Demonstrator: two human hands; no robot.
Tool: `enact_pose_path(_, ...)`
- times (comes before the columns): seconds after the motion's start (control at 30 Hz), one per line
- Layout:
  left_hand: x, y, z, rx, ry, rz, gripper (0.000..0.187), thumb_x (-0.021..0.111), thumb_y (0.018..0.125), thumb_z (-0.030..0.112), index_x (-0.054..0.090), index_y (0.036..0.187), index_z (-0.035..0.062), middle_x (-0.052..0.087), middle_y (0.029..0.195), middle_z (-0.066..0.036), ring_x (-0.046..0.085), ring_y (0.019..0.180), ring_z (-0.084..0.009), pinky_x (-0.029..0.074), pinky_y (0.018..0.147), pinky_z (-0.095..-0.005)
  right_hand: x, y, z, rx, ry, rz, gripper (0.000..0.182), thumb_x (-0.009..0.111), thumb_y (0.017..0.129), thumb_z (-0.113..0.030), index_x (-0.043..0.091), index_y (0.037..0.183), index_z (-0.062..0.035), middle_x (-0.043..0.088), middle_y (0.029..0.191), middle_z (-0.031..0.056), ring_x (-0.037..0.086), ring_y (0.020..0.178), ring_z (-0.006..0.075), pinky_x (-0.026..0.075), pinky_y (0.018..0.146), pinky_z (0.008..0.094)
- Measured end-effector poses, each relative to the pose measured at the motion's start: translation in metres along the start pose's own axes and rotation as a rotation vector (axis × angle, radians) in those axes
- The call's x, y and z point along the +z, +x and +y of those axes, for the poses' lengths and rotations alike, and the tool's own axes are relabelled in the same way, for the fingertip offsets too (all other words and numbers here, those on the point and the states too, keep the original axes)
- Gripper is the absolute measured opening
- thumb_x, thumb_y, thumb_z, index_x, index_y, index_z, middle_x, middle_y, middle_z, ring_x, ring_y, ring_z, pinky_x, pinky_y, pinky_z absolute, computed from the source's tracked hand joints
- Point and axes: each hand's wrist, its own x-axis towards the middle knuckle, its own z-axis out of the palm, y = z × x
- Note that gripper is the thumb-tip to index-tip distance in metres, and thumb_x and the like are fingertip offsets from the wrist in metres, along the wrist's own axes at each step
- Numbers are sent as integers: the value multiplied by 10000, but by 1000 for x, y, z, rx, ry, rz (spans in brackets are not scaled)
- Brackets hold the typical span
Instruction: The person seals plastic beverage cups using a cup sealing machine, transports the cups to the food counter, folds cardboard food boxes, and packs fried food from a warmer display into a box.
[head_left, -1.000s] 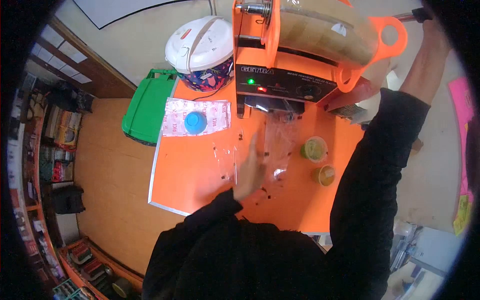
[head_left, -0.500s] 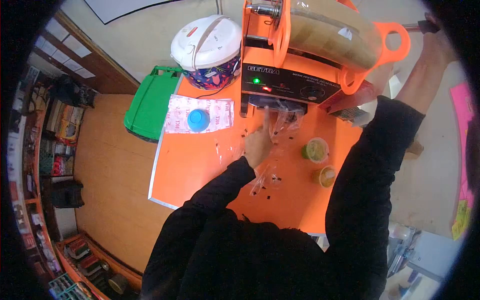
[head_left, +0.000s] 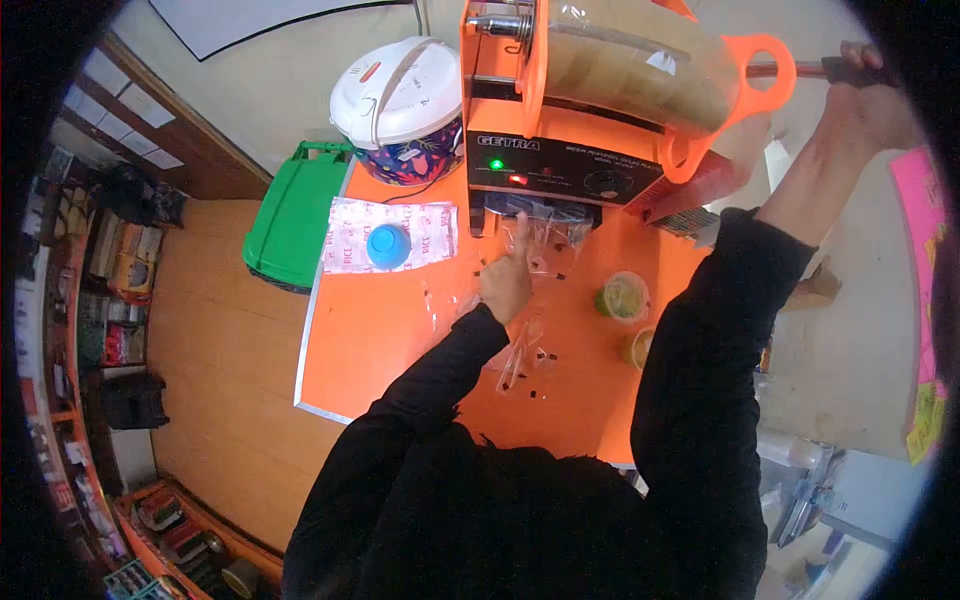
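My left hand [head_left: 505, 286] reaches to the front of the orange and black cup sealing machine [head_left: 560, 165]. Its index finger is stretched out, the tip at the clear plastic film [head_left: 550, 228] under the machine's front panel, and the other fingers are partly curled. At the upper right my right hand [head_left: 866, 108] is closed round the black grip of the machine's lever handle [head_left: 845, 70]. A wide roll of film [head_left: 635, 75] sits on top of the machine. Two lidded cups with greenish contents stand to the right, one cup [head_left: 622, 297] whole and the other cup [head_left: 640, 347] partly behind my sleeve.
A white rice cooker [head_left: 400, 95] stands left of the machine. A blue round object [head_left: 388, 246] rests on printed paper [head_left: 437, 230]. Film scraps [head_left: 515, 365] and small black bits lie on the orange table [head_left: 350, 360]. A green bin [head_left: 290, 220] stands beyond the left edge.
The view has shifted slightly, so the machine appears further left. My right hand and the lever grip sit a little lower against the machine. My left index finger stays at the film.
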Motion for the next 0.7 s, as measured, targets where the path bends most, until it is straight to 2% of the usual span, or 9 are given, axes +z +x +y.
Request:
enact_pose_path(0.07,0,0,1,-8,3,-1,862,564,635,90,82,1349,96,501,439,-41,513,369,-175,388,336,-295,-29,7,11,63,470,-175,272,437,762,-270,499,651,-30,471,581,101,453,518,224,379,517,378)
enact_pose_path(0.1,-1,1,2,-18,4,0,850,558,644,95,84,1350,103,500,437,-38,509,362,-173,386,334,-297,-30,3,10,59,471,-176,272,437,762,-270,499,651,-30,471,581,101,453,518,224,379,517,378)
enact_pose_path(0.2,-5,1,7,1,66,1,806,540,679,118,95,1350,114,494,427,-32,499,349,-169,385,330,-302,-31,-10,7,-7,247,60,264,379,742,-204,449,584,-5,388,516,121,373,445,214,352,449,367)
enact_pose_path(0.3,1,4,8,-27,40,39,764,527,709,146,112,1351,134,487,417,-26,493,343,-164,383,326,-305,-15,-32,-10,-53,237,157,287,377,755,-217,448,576,-3,387,512,123,374,445,221,357,449,356)
enact_pose_path(0.33,3,1,9,-30,42,39,764,527,709,146,112,1351,134,487,417,-26,493,343,-164,383,326,-305,-18,-36,-12,-51,240,156,287,377,755,-217,448,576,-3,387,512,123,374,445,221,357,449,356)
enact_pose_path(0.4,5,1,10,-53,129,59,743,523,727,172,120,1351,149,484,413,-25,491,341,-164,383,325,-309,-24,-43,-16,-108,256,142,272,356,789,-177,450,632,25,414,490,149,405,400,205,352,343,304)
enact_pose_path(0.53,4,3,6,-40,126,74,746,527,730,193,117,1352,166,480,408,-28,487,337,-170,378,316,-319,-48,-107,-36,-106,342,95,243,357,818,-195,392,634,-41,392,482,100,385,424,176,362,402,308)
enact_pose_path(0.63,9,-1,4,-10,66,100,747,524,732,192,108,1353,166,490,419,-45,491,342,-180,378,316,-326,-68,-162,-38,-148,407,66,249,310,853,-240,342,660,-86,394,490,88,395,438,185,372,445,327)
enact_pose_path(0.7,10,1,2,-15,38,12,743,517,728,161,112,1351,170,509,439,-68,501,348,-192,388,325,-344,-80,-191,-33,-208,418,21,252,287,863,-251,336,674,-92,405,505,91,404,449,193,379,464,339)
